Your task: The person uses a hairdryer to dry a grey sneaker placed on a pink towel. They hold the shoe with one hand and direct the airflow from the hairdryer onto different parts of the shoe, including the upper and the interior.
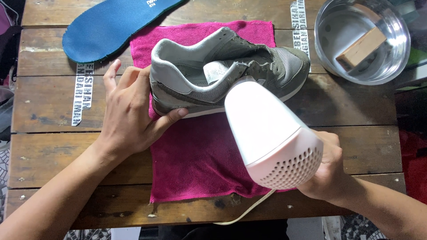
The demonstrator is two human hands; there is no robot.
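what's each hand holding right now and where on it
The left hand grips the grey shoe around its heel. The right hand holds the pale pink hair dryer, fingers mostly hidden behind its body.

The shoe (231, 73) is showing grey suede and woven mesh, matt, with a smooth rubbery sole. The hair dryer (271, 138) is gleaming faintly — smooth pale plastic. The towel (200, 155) is looking fluffy, magenta terry cloth. The tabletop (49, 151) is showing rough, worn wood — the bowl (396, 53) is shining, polished metal.
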